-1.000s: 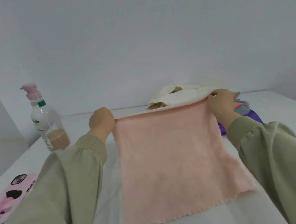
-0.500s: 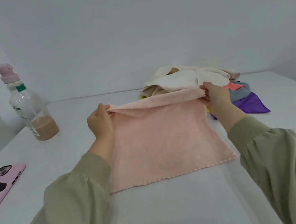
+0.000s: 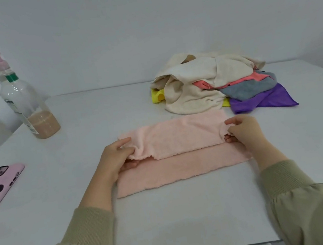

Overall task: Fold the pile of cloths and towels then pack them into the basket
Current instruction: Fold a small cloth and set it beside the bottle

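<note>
The pink towel (image 3: 179, 151), held up by its top corners a second ago and then lowered, now lies on the tabletop (image 3: 171, 221), folded over itself. The left hand (image 3: 115, 158) and right hand (image 3: 243, 131) have drawn that top edge toward the person and pinch its corners, short of the near hem. The pile (image 3: 209, 81), then partly hidden behind the towel, now shows whole.

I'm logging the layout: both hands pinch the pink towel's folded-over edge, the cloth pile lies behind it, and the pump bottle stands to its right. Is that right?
No. In the head view the pump bottle stands left of the pink towel, not right. The left hand and right hand do pinch its folded-over edge, and the cloth pile lies behind.
</note>
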Demonstrator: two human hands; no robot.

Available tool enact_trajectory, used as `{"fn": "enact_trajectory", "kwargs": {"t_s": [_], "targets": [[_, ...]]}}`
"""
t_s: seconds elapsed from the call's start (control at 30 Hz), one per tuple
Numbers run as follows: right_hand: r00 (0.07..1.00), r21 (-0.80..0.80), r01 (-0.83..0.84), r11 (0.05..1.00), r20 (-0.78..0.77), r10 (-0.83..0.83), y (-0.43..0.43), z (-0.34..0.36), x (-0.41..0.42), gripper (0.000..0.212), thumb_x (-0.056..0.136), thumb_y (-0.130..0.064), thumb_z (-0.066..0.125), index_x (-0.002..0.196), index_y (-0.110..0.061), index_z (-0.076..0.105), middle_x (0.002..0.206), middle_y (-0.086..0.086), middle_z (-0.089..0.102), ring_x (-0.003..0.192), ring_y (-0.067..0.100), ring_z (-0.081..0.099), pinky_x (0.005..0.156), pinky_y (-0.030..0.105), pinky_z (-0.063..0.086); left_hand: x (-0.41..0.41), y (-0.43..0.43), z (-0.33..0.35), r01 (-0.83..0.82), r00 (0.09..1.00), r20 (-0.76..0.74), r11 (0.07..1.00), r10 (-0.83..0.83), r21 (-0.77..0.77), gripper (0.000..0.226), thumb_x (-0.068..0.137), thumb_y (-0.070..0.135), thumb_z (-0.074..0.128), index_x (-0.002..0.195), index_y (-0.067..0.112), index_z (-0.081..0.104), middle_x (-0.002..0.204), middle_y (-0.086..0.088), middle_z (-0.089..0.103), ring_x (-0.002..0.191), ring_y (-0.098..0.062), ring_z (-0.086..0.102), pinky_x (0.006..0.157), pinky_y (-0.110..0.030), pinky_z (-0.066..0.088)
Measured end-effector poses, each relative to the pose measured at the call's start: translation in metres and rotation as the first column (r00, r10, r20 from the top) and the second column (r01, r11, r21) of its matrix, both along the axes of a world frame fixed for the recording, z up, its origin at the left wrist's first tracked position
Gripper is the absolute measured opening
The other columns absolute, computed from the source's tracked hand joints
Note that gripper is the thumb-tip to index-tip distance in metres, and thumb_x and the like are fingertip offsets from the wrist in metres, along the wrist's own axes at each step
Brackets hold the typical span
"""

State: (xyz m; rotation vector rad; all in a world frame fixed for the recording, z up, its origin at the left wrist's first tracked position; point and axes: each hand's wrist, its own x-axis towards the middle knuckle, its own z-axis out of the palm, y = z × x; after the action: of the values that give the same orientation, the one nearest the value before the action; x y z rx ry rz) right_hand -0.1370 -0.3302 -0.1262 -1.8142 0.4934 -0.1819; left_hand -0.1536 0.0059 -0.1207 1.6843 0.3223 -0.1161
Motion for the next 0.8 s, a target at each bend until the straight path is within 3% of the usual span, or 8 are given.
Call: {"fn": "enact_trajectory", "kwargs": {"t_s": [0.13, 0.27, 0.4, 0.47, 0.53, 0.57, 0.63, 0.8], "targets": [[1.000, -0.022, 0.001, 1.000, 0.026, -0.001, 0.000, -0.003, 0.002, 0.038, 0.083, 0.014, 0.038, 0.102, -0.006, 0.063, 0.069, 0.013, 0.060, 0.056, 0.022, 0.063, 0.050, 0.021, 0.056, 0.000, 0.001, 0.000, 0.036, 0.999, 0.039, 0.999, -0.037, 0.031, 0.046, 0.087, -0.003, 0.057, 0.128, 0.016, 0.058, 0.101, -0.017, 0.065, 0.056, -0.016, 0.065, 0.055, -0.022, 0.057], [0.992, 0.005, 0.043, 0.999, 0.120, -0.043, 0.001, 0.004, 0.001, 0.038, 0.082, 0.014, 0.041, 0.099, -0.008, 0.066, 0.066, 0.010, 0.060, 0.048, 0.016, 0.058, 0.052, 0.021, 0.053, -0.003, -0.002, 0.011, -0.052, 0.982, 0.147, 0.913, 0.121, -0.405, 0.033, 0.093, -0.007, 0.046, 0.109, 0.011, 0.068, 0.091, -0.011, 0.066, 0.073, -0.015, 0.065, 0.056, -0.022, 0.056], [0.937, 0.223, 0.148, 0.963, 0.279, -0.209, -0.004, 0.021, -0.012, 0.032, 0.082, 0.014, 0.042, 0.095, -0.003, 0.066, 0.065, 0.008, 0.053, 0.045, 0.014, 0.046, 0.045, 0.022, 0.041, -0.017, 0.005, 0.021, -0.022, 0.977, 0.139, 0.722, 0.163, -0.691, 0.046, 0.093, -0.004, 0.038, 0.080, 0.013, 0.078, 0.070, -0.008, 0.066, 0.059, -0.014, 0.064, 0.052, -0.023, 0.056], [0.954, 0.014, 0.208, 0.978, 0.218, -0.206, -0.011, 0.019, -0.019, 0.035, 0.077, 0.011, 0.041, 0.093, -0.003, 0.069, 0.062, 0.005, 0.052, 0.048, 0.015, 0.044, 0.046, 0.022, 0.038, -0.028, 0.006, 0.022, -0.007, 0.990, 0.110, 0.818, 0.085, -0.575, 0.041, 0.089, -0.005, 0.036, 0.087, 0.008, 0.075, 0.071, -0.010, 0.061, 0.055, -0.016, 0.057, 0.047, -0.023, 0.053], [0.994, -0.332, 0.105, 0.938, 0.042, -0.096, -0.015, 0.012, -0.027, 0.035, 0.076, 0.008, 0.044, 0.088, -0.010, 0.072, 0.062, 0.001, 0.055, 0.053, 0.016, 0.048, 0.053, 0.024, 0.039, -0.039, 0.006, 0.017, 0.039, 0.999, 0.028, 0.972, -0.034, -0.233, 0.037, 0.088, -0.005, 0.037, 0.095, 0.007, 0.071, 0.071, -0.011, 0.057, 0.052, -0.017, 0.054, 0.045, -0.023, 0.052], [0.997, -0.425, 0.017, 0.905, -0.056, -0.045, -0.013, 0.010, -0.031, 0.033, 0.077, 0.006, 0.045, 0.085, -0.013, 0.071, 0.062, 0.001, 0.057, 0.054, 0.017, 0.051, 0.055, 0.025, 0.041, -0.043, 0.007, 0.012, 0.067, 0.998, -0.012, 0.996, -0.068, -0.055, 0.034, 0.090, -0.003, 0.041, 0.094, 0.011, 0.072, 0.070, -0.009, 0.057, 0.051, -0.016, 0.054, 0.045, -0.022, 0.051], [0.990, -0.496, -0.070, 0.866, -0.142, -0.001, -0.010, 0.005, -0.035, 0.031, 0.078, 0.003, 0.045, 0.082, -0.016, 0.069, 0.065, 0.002, 0.061, 0.060, 0.023, 0.059, 0.062, 0.029, 0.050, -0.045, 0.008, 0.003, 0.109, 0.994, -0.020, 0.980, -0.108, 0.166, 0.025, 0.089, 0.004, 0.054, 0.090, 0.021, 0.073, 0.066, -0.002, 0.055, 0.051, -0.011, 0.052, 0.047, -0.021, 0.047], [0.988, -0.567, -0.066, 0.821, -0.151, -0.025, 0.001, 0.003, -0.026, 0.033, 0.072, 0.003, 0.048, 0.088, -0.018, 0.067, 0.087, 0.007, 0.067, 0.085, 0.030, 0.063, 0.082, 0.037, 0.053, -0.026, 0.012, -0.009, 0.093, 0.991, 0.066, 0.941, -0.120, 0.326, 0.034, 0.084, -0.004, 0.055, 0.087, 0.025, 0.072, 0.050, 0.009, 0.048, 0.047, -0.007, 0.047, 0.053, -0.022, 0.042]]}}
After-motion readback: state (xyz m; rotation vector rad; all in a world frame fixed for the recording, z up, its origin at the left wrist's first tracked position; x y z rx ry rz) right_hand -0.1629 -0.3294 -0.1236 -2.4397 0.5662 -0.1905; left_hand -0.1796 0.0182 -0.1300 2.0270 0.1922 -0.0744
